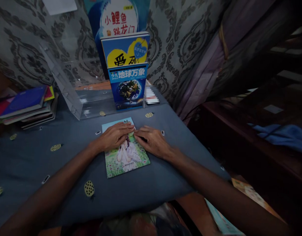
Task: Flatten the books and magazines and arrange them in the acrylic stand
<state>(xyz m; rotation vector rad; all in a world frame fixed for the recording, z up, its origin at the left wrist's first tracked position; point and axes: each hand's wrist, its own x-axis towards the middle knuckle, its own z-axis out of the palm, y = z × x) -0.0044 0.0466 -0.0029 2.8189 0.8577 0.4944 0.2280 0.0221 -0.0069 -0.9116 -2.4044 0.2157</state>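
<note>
1. Patterned grey wallpaper backs a bench [67, 154] draped in blue cloth dotted with yellow motifs; a dark curtain hangs on the right.
2. Left hand [115, 136] lies palm down with its fingers together and flat on the upper half of a thin picture book [127, 160], pinching nothing.
3. Right hand [152, 141] rests likewise, flat and loosely closed, across the book's right edge, its fingertips meeting those of the left near the middle of the cover.
4. That picture book lies face up in the middle of the bench, slightly skewed, its near half uncovered and showing a figure in a pale dress among green.
5. Pressing the cover flat seems to be the step in hand. I judge it goes best with even weight from both palms, stroked outward from the centre line, so the thin cover does not crease or slide on the cloth.
6. Just beyond, three blue books [127, 85] stand upright in a clear acrylic stand [67, 88] at the far side; sliding the flat book away would risk knocking the front one.
7. Far left, a stack of books [28, 106] lies well apart from the hands.
</note>
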